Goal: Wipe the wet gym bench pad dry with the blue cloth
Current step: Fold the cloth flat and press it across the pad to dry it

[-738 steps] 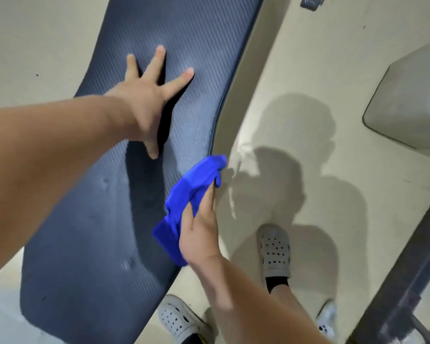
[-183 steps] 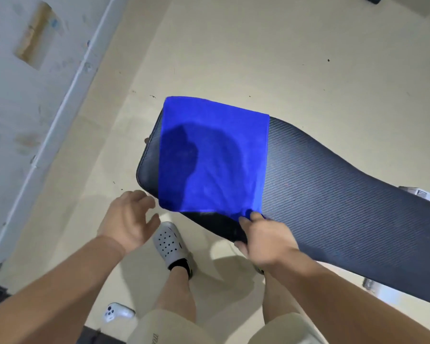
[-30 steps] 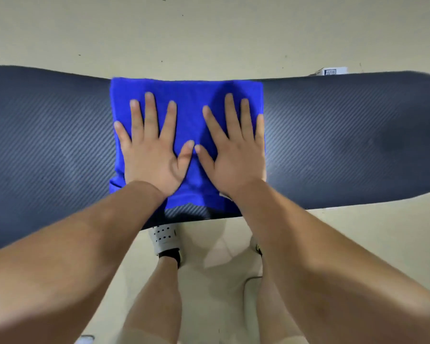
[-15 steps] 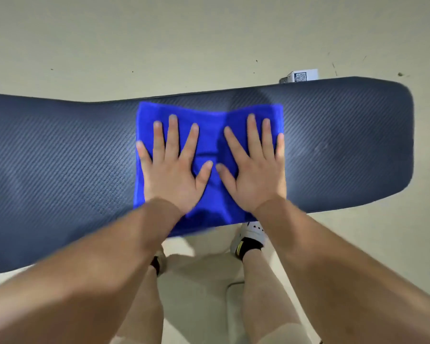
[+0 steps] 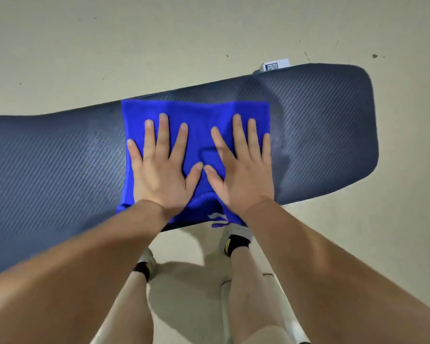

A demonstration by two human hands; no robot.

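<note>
No legible text; QR-code label (image 5: 274, 66) on white piece behind bench pad (image 5: 328, 135).

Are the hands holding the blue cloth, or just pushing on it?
Just pushing: both hands lie flat, fingers spread, on the blue cloth.

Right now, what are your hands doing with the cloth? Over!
Left hand and right hand flat, fingers spread, pressing cloth. Cloth spread across pad. Pad's right end uncovered. Nothing in the way.
</note>
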